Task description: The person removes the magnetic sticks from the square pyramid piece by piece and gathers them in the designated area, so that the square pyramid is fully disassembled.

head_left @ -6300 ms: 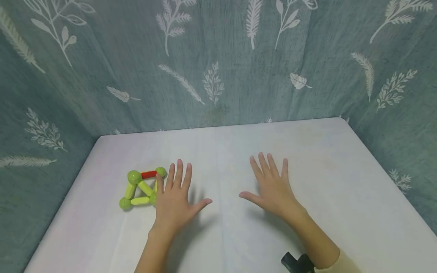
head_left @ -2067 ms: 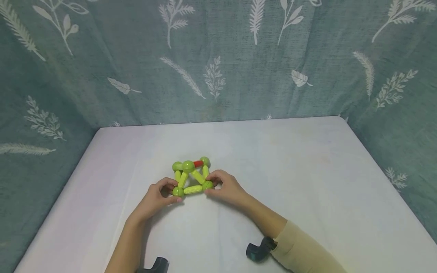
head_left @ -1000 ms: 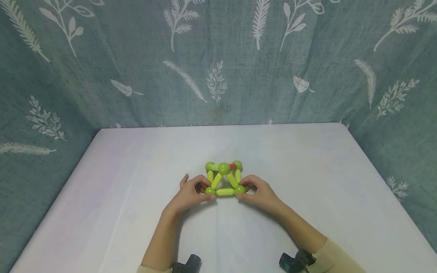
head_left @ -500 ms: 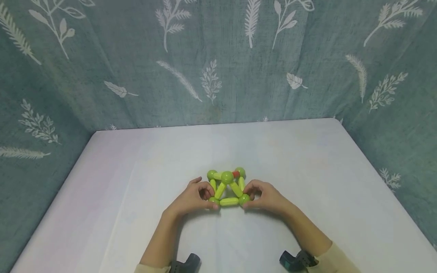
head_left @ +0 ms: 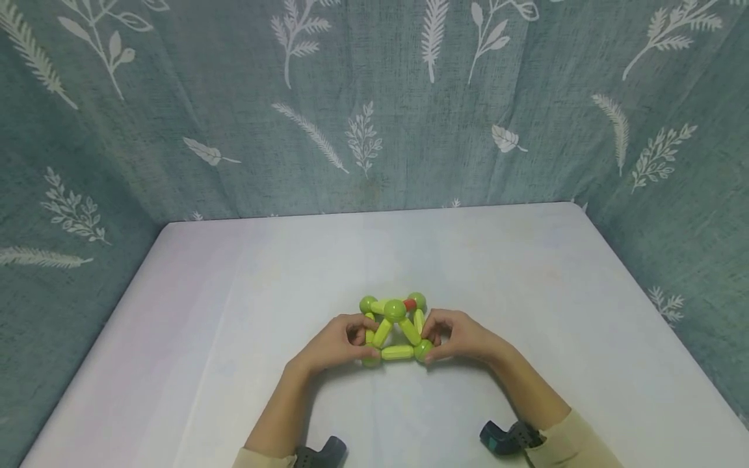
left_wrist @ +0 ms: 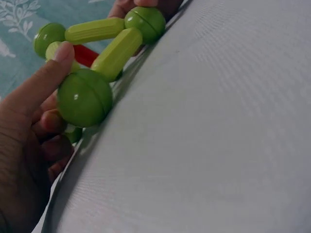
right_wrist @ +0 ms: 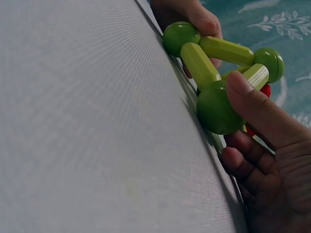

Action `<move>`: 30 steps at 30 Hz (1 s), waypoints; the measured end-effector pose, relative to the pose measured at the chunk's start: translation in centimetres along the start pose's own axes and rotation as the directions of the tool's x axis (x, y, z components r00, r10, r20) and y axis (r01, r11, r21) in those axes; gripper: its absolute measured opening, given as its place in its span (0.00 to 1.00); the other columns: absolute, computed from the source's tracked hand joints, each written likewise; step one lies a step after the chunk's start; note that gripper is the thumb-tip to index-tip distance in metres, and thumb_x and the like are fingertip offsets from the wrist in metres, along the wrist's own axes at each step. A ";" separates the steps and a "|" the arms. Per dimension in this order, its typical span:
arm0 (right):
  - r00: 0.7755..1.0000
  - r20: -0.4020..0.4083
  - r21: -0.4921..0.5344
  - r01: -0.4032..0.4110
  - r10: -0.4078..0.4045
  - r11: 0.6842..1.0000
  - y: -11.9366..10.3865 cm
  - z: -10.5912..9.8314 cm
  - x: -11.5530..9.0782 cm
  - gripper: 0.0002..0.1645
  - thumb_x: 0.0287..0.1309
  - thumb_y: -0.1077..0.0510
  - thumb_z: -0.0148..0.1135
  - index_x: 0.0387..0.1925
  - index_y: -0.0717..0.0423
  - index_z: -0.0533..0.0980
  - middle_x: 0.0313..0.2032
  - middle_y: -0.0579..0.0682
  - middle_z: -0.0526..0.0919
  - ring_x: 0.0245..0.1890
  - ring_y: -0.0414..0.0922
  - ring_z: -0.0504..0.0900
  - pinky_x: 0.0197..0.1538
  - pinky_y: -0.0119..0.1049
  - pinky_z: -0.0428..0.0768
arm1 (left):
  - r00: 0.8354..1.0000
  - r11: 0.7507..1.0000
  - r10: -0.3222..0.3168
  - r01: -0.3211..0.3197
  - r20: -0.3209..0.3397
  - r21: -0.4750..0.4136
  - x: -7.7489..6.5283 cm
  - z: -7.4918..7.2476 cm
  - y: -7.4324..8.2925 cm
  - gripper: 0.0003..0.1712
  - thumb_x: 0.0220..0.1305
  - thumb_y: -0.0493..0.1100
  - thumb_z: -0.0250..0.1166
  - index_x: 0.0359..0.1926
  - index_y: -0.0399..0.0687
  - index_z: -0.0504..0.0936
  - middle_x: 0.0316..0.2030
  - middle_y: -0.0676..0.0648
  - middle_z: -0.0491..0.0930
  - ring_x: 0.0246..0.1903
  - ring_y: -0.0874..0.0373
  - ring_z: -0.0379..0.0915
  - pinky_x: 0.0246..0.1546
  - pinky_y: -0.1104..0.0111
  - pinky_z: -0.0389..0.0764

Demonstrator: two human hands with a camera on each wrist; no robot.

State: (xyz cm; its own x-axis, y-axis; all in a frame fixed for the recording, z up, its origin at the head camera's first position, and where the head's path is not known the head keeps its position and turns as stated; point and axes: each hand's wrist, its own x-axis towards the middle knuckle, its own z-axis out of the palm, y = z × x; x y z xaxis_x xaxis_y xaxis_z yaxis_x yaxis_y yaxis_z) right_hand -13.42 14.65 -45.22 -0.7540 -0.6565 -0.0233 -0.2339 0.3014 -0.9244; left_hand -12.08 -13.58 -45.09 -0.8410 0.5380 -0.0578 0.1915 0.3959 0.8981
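In the head view, a frame of magnetic balls and rods [head_left: 397, 353] stands at the middle of the table, with green balls, yellow-green rods and one red rod [head_left: 409, 304] at the back. My left hand [head_left: 339, 342] holds its front left corner, thumb by the ball and fingers curled behind. At the front right ball [head_left: 424, 351], my right hand [head_left: 465, 338] pinches with thumb and fingers. The left wrist view has the left thumb [left_wrist: 43, 75] lying on a rod above a large ball [left_wrist: 85, 98]. Up close, the right thumb [right_wrist: 262, 109] presses beside another ball [right_wrist: 219, 108]. Fingers partly hide the frame's sides.
The white-covered table [head_left: 263, 279] extends around the frame on all sides. A green-grey curtain with white leaf prints [head_left: 398, 149] encloses its back and sides. Dark devices are strapped at the left wrist [head_left: 322, 453] and right wrist [head_left: 509, 439].
Earlier both hands were spread apart, the frame at the left. They took hold of it and brought it right to the middle. Over the last second it has come slightly nearer to me.
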 end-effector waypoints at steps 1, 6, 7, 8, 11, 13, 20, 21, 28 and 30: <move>1.000 0.002 0.000 0.000 0.000 1.000 0.0 0.0 0.0 0.20 0.37 0.61 0.77 0.35 0.57 0.76 0.33 0.48 0.77 0.32 0.41 0.74 0.37 0.30 0.76 | 1.000 1.000 0.011 -0.011 -0.006 0.001 0.0 0.0 0.0 0.14 0.49 0.45 0.73 0.35 0.44 0.82 0.17 0.55 0.65 0.20 0.65 0.59 0.22 0.74 0.64; 0.999 0.027 -0.018 0.032 -0.032 0.999 0.1 0.1 0.1 0.20 0.36 0.60 0.78 0.33 0.57 0.77 0.32 0.49 0.75 0.29 0.40 0.73 0.34 0.29 0.75 | 1.000 1.000 0.019 -0.019 0.002 -0.007 -0.2 0.0 0.0 0.07 0.51 0.43 0.71 0.31 0.46 0.84 0.16 0.56 0.65 0.20 0.66 0.59 0.23 0.75 0.64; 0.999 0.035 -0.026 0.042 -0.041 0.999 0.1 0.1 0.1 0.20 0.36 0.60 0.78 0.33 0.57 0.77 0.32 0.49 0.75 0.29 0.39 0.73 0.34 0.29 0.74 | 1.000 1.000 0.008 -0.008 0.009 -0.012 -0.3 0.0 0.1 0.07 0.51 0.44 0.71 0.30 0.46 0.84 0.16 0.56 0.66 0.20 0.66 0.60 0.23 0.75 0.64; 0.998 0.041 -0.031 0.050 -0.048 0.998 0.1 0.1 0.1 0.20 0.35 0.60 0.78 0.32 0.57 0.77 0.32 0.49 0.74 0.28 0.39 0.72 0.34 0.29 0.74 | 1.000 1.000 -0.003 0.004 0.018 -0.017 -0.4 -0.1 0.1 0.07 0.51 0.44 0.71 0.30 0.47 0.84 0.16 0.56 0.66 0.20 0.66 0.60 0.23 0.75 0.65; 0.997 0.053 -0.041 0.064 -0.062 0.997 0.1 0.1 0.0 0.20 0.35 0.58 0.78 0.32 0.57 0.77 0.32 0.49 0.72 0.28 0.39 0.72 0.34 0.29 0.74 | 0.998 0.999 -0.039 0.041 0.046 -0.035 -0.5 -0.2 0.3 0.08 0.51 0.45 0.72 0.31 0.47 0.84 0.17 0.56 0.67 0.20 0.65 0.60 0.22 0.75 0.64; 0.996 0.057 -0.040 0.067 -0.065 0.997 0.1 0.1 0.0 0.20 0.35 0.58 0.78 0.32 0.57 0.77 0.32 0.49 0.72 0.28 0.39 0.72 0.34 0.29 0.74 | 0.997 0.998 -0.050 0.052 0.052 -0.043 -0.5 -0.3 0.4 0.09 0.51 0.46 0.72 0.31 0.46 0.85 0.17 0.55 0.68 0.20 0.65 0.60 0.22 0.75 0.64; 0.994 0.061 -0.019 0.095 -0.094 0.995 0.2 0.1 0.0 0.20 0.36 0.60 0.78 0.32 0.58 0.77 0.30 0.52 0.74 0.26 0.36 0.72 0.33 0.29 0.74 | 0.987 0.995 0.041 -0.055 -0.153 -0.083 -0.5 -0.1 0.2 0.10 0.52 0.41 0.71 0.36 0.43 0.85 0.24 0.54 0.76 0.27 0.63 0.69 0.31 0.72 0.72; 0.993 0.061 -0.015 0.103 -0.102 0.995 0.2 0.1 0.0 0.20 0.36 0.60 0.78 0.32 0.59 0.77 0.29 0.53 0.75 0.26 0.36 0.72 0.33 0.29 0.73 | 0.975 0.991 0.073 -0.094 -0.209 -0.091 -0.5 0.0 0.1 0.09 0.52 0.39 0.71 0.36 0.42 0.85 0.25 0.53 0.77 0.28 0.62 0.71 0.33 0.71 0.73; 0.992 0.060 -0.014 0.109 -0.108 0.994 0.0 0.0 0.1 0.20 0.35 0.59 0.78 0.32 0.58 0.77 0.27 0.53 0.77 0.24 0.36 0.73 0.68 0.37 0.56 | 0.871 0.949 0.288 -0.315 -0.398 -0.003 -0.3 0.1 0.8 0.14 0.49 0.27 0.69 0.40 0.33 0.81 0.37 0.39 0.80 0.39 0.53 0.74 0.42 0.62 0.75; 0.992 0.065 -0.023 0.109 -0.108 0.994 -0.1 0.0 0.1 0.20 0.35 0.59 0.78 0.32 0.57 0.77 0.26 0.52 0.77 0.24 0.37 0.74 0.72 0.46 0.46 | 0.867 0.947 0.310 -0.317 -0.391 0.049 0.0 0.2 0.5 0.18 0.51 0.30 0.70 0.45 0.36 0.80 0.42 0.41 0.80 0.45 0.52 0.73 0.46 0.61 0.75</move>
State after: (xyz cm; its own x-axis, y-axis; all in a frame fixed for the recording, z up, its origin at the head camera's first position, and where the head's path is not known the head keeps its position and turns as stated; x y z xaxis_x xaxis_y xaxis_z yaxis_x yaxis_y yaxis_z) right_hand -13.53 14.57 -45.15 -0.6826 -0.7290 0.0516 -0.3287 0.2432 -0.9126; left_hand -11.89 -13.25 -44.73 -0.8674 0.2978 0.3988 0.4725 0.2409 0.8478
